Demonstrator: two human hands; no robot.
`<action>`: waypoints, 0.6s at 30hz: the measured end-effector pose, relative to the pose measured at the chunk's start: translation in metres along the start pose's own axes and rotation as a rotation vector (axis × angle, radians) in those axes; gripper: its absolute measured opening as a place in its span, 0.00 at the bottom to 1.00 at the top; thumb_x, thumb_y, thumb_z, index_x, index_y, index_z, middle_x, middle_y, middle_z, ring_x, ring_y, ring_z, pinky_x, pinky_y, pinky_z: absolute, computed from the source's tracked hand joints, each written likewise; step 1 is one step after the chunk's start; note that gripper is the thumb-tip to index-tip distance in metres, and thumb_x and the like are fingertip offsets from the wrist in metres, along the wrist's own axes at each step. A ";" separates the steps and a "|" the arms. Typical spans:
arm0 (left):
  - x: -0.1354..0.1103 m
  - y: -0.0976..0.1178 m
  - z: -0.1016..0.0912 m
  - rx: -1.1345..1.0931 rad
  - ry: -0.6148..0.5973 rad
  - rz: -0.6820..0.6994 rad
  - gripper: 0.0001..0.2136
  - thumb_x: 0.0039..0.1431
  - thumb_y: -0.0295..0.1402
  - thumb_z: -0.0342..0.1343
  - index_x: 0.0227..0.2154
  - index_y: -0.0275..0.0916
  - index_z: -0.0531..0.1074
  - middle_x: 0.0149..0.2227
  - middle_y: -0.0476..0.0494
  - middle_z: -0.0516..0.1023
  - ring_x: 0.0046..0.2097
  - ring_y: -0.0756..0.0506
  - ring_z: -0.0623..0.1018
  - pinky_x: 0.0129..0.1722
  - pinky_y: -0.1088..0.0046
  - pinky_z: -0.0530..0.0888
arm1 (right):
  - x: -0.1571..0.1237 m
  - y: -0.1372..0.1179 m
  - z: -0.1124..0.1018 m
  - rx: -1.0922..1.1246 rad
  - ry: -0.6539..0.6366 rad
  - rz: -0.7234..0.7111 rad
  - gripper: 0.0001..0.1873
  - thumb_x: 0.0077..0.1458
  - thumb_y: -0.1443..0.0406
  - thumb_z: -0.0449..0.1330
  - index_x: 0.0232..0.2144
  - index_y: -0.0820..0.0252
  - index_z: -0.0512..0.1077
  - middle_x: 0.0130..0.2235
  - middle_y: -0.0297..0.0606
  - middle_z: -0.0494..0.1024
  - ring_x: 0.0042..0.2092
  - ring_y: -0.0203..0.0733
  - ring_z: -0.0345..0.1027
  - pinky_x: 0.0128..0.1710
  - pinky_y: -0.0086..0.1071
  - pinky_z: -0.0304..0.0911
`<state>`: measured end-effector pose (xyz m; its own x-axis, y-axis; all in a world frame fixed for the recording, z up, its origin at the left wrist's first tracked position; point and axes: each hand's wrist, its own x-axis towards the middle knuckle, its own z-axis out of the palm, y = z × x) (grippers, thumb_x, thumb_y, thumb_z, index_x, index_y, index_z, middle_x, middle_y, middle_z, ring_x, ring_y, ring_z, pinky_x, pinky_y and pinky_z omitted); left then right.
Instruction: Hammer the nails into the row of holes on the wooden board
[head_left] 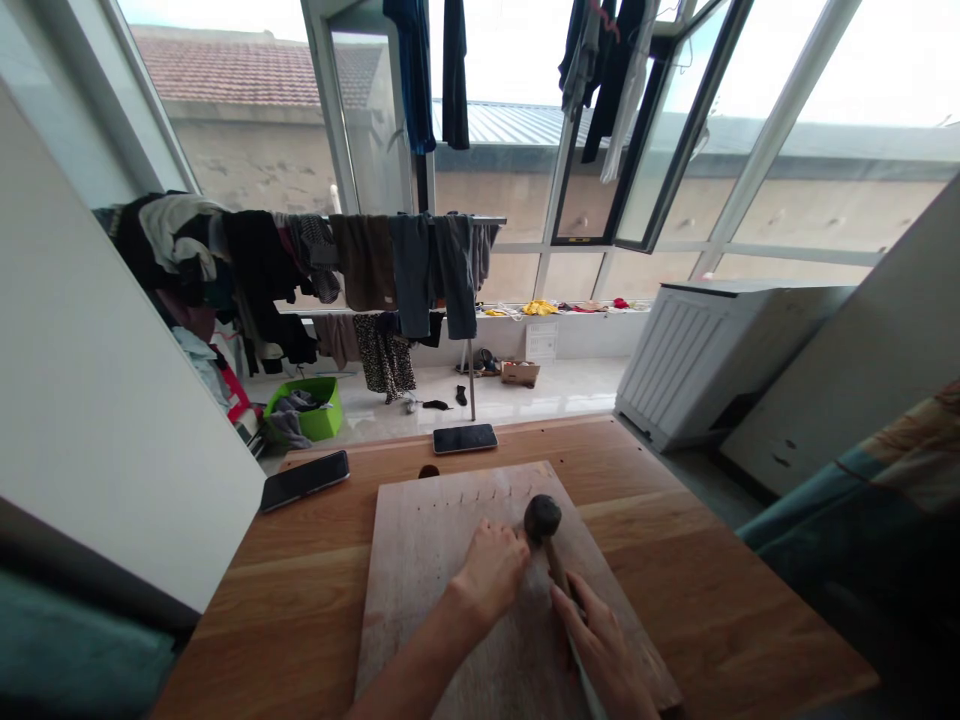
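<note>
You are gripping the mallet [542, 520] in your right hand [604, 640] and curling your left hand [491, 570] just beside its head, on the wooden board [420, 560].

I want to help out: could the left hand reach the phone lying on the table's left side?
Probably yes. The left hand is over the wooden board, and nothing seems to stand between it and the phone on the table. It would need to stretch past the board's edge.
</note>
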<state>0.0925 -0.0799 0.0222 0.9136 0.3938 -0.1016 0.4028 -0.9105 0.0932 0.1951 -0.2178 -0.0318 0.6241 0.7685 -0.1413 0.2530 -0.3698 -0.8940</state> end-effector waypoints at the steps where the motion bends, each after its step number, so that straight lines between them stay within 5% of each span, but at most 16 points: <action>1: 0.000 -0.002 -0.002 -0.006 -0.005 -0.001 0.12 0.56 0.23 0.51 0.43 0.29 0.74 0.40 0.31 0.79 0.44 0.35 0.78 0.48 0.55 0.70 | 0.000 -0.001 0.000 -0.002 -0.009 0.015 0.34 0.50 0.40 0.52 0.45 0.60 0.73 0.23 0.35 0.77 0.25 0.46 0.72 0.29 0.33 0.67; 6: -0.008 -0.029 -0.006 -0.190 0.122 -0.097 0.09 0.53 0.23 0.53 0.36 0.35 0.75 0.38 0.36 0.79 0.40 0.39 0.79 0.41 0.65 0.72 | -0.004 -0.008 0.001 0.027 -0.053 0.098 0.41 0.49 0.39 0.49 0.51 0.64 0.69 0.21 0.34 0.75 0.20 0.45 0.69 0.21 0.33 0.63; 11: -0.017 -0.081 0.000 -0.459 0.361 -0.261 0.11 0.52 0.19 0.52 0.32 0.36 0.76 0.37 0.42 0.77 0.37 0.46 0.78 0.40 0.73 0.72 | -0.005 -0.010 0.003 0.036 -0.093 0.067 0.35 0.52 0.42 0.48 0.48 0.64 0.69 0.14 0.28 0.69 0.16 0.43 0.65 0.19 0.31 0.60; 18: -0.026 -0.129 0.015 -0.452 0.439 -0.398 0.16 0.55 0.17 0.52 0.43 0.38 0.76 0.36 0.43 0.81 0.40 0.46 0.79 0.46 0.70 0.72 | -0.005 -0.007 0.004 0.030 -0.100 0.036 0.32 0.54 0.43 0.47 0.45 0.63 0.67 0.13 0.27 0.68 0.16 0.41 0.64 0.18 0.30 0.59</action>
<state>0.0164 0.0255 -0.0018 0.5937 0.7834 0.1836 0.6052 -0.5851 0.5398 0.1872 -0.2165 -0.0266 0.5554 0.8036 -0.2139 0.2083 -0.3835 -0.8998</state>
